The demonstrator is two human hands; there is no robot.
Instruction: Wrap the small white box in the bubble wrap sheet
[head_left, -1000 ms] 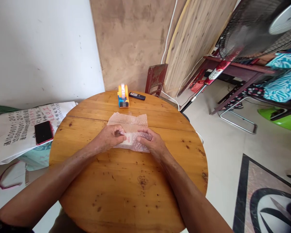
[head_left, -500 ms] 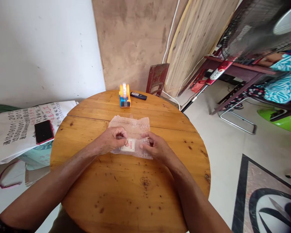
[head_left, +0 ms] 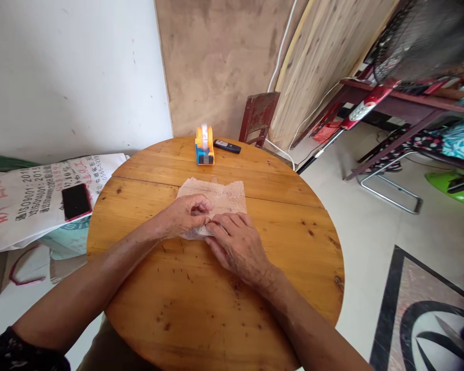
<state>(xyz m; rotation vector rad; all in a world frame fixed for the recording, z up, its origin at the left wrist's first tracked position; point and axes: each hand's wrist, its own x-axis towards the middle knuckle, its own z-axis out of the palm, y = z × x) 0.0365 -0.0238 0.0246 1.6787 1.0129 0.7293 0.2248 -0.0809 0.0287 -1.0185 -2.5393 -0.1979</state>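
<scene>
A sheet of clear bubble wrap [head_left: 226, 195] lies on the round wooden table [head_left: 201, 309], its near part folded over. My left hand [head_left: 187, 215] pinches the wrap's near left part between thumb and fingertips. Over the folded right side, my right hand [head_left: 237, 242] curls its fingers down on the wrap, with the thumb at the near edge. The small white item with red print seen earlier on the wrap is now hidden under the fold and my fingers.
Beyond the wrap stand an orange and blue tape dispenser [head_left: 204, 147] and a dark remote-like device [head_left: 227, 146]. A phone [head_left: 76, 202] lies on printed sacks [head_left: 27, 193] at the left. A chair [head_left: 258, 118] and a standing fan [head_left: 365, 108] are behind the table.
My right hand has moved left across the wrap, folding its right side over the white item. My left hand stays near the same spot. The view has shifted slightly.
</scene>
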